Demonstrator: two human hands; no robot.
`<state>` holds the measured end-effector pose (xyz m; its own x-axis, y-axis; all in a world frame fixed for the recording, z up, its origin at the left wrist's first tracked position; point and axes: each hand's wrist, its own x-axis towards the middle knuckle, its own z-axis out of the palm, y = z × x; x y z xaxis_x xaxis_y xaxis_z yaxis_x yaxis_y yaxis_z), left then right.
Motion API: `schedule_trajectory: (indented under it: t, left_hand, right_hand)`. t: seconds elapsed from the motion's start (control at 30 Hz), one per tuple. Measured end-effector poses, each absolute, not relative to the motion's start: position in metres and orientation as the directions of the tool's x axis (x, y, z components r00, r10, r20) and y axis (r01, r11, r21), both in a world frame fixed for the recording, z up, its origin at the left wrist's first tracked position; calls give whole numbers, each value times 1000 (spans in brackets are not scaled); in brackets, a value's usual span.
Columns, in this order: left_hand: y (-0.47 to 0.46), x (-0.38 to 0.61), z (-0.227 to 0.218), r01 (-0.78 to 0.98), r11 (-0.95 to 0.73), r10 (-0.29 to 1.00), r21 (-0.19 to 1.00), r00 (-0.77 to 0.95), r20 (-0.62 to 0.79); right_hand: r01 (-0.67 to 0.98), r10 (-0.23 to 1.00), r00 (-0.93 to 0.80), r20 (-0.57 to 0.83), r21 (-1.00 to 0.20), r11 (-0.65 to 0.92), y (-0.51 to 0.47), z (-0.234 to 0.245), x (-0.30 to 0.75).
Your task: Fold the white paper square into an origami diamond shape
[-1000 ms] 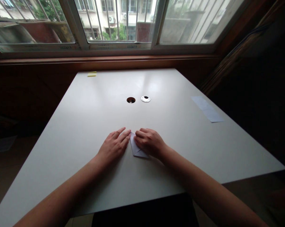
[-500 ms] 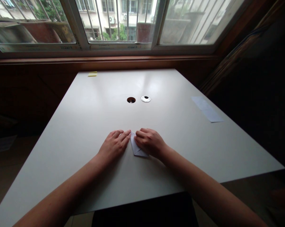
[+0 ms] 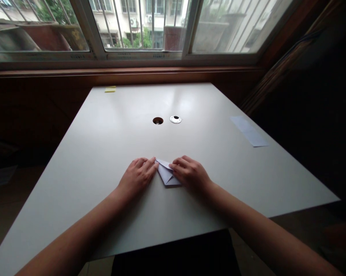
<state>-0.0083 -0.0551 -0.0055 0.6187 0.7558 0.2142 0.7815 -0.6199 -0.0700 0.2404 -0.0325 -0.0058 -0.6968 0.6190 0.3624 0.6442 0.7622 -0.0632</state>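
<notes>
A small piece of folded white paper lies on the white table between my two hands. My left hand rests on the tabletop, its fingertips closed on the paper's far left corner. With bent fingers, my right hand grips the right side of the paper, where a flap stands slightly lifted. Creases run across the near part of the paper. The right end of the sheet is hidden under my right hand.
On the white table there is a round hole with a metal ring cover beside it. A creased paper strip lies near the right edge. Yellow sticky notes sit at the far left corner. Beyond stands a barred window.
My right hand has moved to the right, drawing the paper's flap with it, so more of the folded paper shows. My left hand stays at the far left corner.
</notes>
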Motion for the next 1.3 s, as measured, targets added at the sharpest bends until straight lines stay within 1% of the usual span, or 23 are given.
schedule_trajectory:
  t: [0.1,0.23,0.33,0.43,0.53,0.6,0.73,0.83,1.0,1.1,1.17,1.23,1.3]
  left_hand:
    - [-58,-7,-3,774,-628,750,-88,631,196]
    - [-61,-3,-6,772,-631,741,-72,628,237]
    - [-58,-2,-11,725,-687,690,-41,669,276]
    - [-54,-3,-16,662,-749,634,6,714,296]
    - [-52,-3,-18,653,-755,638,55,712,293]
    - [-53,-2,-18,661,-746,651,77,700,295]
    - [-56,-1,-18,668,-743,647,50,697,309]
    - [-56,0,-17,646,-763,619,21,721,312]
    - [-57,0,-15,648,-762,617,1,725,305]
    - [-59,2,-15,676,-737,639,-15,704,311]
    - [-61,4,-15,694,-720,653,-24,689,316]
    - [-63,5,-15,704,-709,662,-29,680,314]
    - [-63,6,-14,703,-711,663,-30,684,305]
  right_hand:
    - [618,585,-715,384,-45,785,-35,-7,245]
    - [545,496,-772,397,12,839,-36,-6,248]
    - [499,436,-804,404,61,864,-35,-8,251]
    - [469,404,-821,403,73,880,-34,-9,254]
    - [459,398,-834,383,80,885,-34,-9,255]
    - [478,417,-831,367,89,874,-36,-7,256]
    - [521,466,-823,324,106,847,-43,-4,255]
    - [554,521,-808,274,54,831,-49,1,250]
    - [656,659,-716,229,-103,748,-57,8,240]
    - [700,741,-620,258,-246,671,-60,5,236]
    - [705,774,-560,295,-322,632,-61,0,234]
    - [693,784,-525,332,-368,620,-63,-5,232]
    - [679,775,-519,361,-377,630,-64,-9,230]
